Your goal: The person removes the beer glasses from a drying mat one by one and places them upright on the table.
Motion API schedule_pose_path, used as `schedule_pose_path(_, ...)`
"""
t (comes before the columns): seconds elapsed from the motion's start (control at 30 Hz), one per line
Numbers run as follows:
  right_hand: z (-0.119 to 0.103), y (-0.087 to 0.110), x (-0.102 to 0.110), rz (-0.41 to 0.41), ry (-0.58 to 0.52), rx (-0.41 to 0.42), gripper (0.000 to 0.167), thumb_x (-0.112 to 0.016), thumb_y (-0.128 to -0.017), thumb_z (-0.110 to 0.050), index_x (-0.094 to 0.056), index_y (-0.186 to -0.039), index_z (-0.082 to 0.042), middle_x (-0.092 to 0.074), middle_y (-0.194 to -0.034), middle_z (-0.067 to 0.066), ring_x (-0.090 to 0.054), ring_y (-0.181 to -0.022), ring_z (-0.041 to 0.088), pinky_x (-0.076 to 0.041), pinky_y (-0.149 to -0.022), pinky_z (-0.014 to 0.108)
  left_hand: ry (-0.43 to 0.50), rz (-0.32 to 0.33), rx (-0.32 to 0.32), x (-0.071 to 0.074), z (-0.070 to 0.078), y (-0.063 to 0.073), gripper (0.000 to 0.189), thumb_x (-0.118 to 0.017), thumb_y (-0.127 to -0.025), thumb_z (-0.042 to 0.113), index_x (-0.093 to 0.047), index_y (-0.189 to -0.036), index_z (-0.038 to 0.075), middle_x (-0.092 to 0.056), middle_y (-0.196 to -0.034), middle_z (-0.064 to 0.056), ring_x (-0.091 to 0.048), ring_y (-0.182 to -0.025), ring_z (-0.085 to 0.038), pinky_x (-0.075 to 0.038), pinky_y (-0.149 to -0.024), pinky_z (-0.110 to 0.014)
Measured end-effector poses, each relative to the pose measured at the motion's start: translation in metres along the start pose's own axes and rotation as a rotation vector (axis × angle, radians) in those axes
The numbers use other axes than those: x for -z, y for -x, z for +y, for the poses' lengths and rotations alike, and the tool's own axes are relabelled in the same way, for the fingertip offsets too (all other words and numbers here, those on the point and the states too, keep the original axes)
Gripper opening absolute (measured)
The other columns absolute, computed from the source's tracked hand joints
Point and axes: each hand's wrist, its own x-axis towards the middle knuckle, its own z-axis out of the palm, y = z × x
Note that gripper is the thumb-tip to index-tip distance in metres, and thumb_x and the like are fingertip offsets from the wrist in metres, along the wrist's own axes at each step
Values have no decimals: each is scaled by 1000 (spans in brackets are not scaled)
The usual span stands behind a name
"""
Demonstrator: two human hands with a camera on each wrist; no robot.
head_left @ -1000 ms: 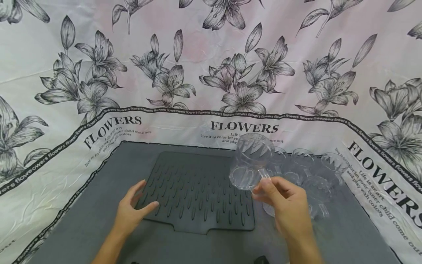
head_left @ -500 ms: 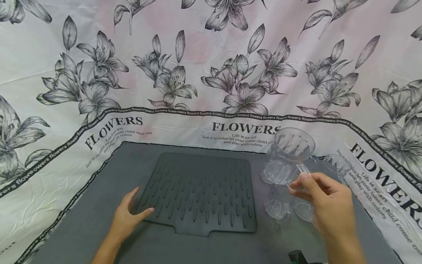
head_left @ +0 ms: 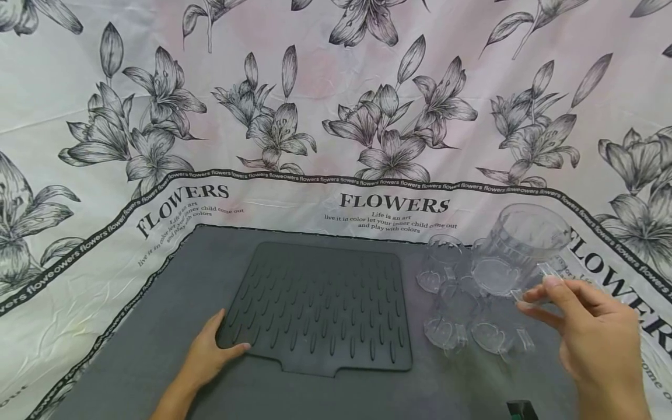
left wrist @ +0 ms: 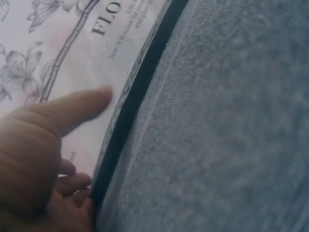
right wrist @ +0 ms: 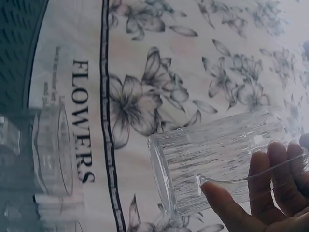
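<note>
My right hand [head_left: 598, 332] pinches the handle of a clear ribbed mug [head_left: 517, 251], held raised above the right side of the table. The right wrist view shows the mug [right wrist: 212, 169] sideways, with the thumb and curled fingers at its handle. Below and left of it stand several more clear mugs [head_left: 443, 326], partly overlapping and hard to tell apart. My left hand [head_left: 205, 353] is at the front left corner of a black ridged mat [head_left: 320, 309], thumb and fingers spread around that corner. In the left wrist view the left hand [left wrist: 34, 150] has its thumb stretched out.
A grey cloth [head_left: 142, 361] covers the table. Behind it and at both sides hangs a white flower-printed curtain [head_left: 294, 204]. A small dark object [head_left: 521, 409] lies at the front edge, below the right hand. The mat has a tab on its near side.
My right hand has carried the mug rightward, from beside the mat to above the table's right side. My left hand has moved slightly down, closer against the mat's corner.
</note>
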Motion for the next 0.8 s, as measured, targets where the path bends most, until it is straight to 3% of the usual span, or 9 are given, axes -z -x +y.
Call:
schedule_pose_path(0.13,0,-8,13,67,-30,9,19,-67,-89,1,-61,-83,19,-64,-76,16,-65,-70,24,-57,-61,32,-71,10,-36,-1,1,-2,108,-82,-76,40,-20,-149,-10,-20,-150,-34,-19,-136,-50,-24,-104,-63)
schedule_pose_path(0.4,7,-21,47,14,-145,153,15,-52,-94,11,-60,-85,21,-64,-73,16,-64,-67,22,-56,-57,27,-92,0,-27,-1,0,-2,109,-83,-74,41,-22,-148,-10,-22,-149,-34,-22,-135,-51,-25,-103,-63)
schedule_pose_path(0.6,14,-28,73,132,-60,111,14,-53,-95,6,-63,-85,8,-64,-69,9,-63,-64,13,-53,-54,19,-82,-15,-13,-1,1,-1,111,-83,-73,43,-21,-149,-9,-22,-149,-34,-21,-134,-52,-26,-102,-64)
schedule_pose_path(0.8,23,-31,94,275,146,22,22,-52,-98,-1,-64,-80,-3,-60,-69,2,-58,-66,8,-49,-53,12,-80,-21,-6,-1,2,-2,112,-83,-72,45,-21,-149,-8,-22,-150,-32,-21,-135,-51,-27,-102,-64)
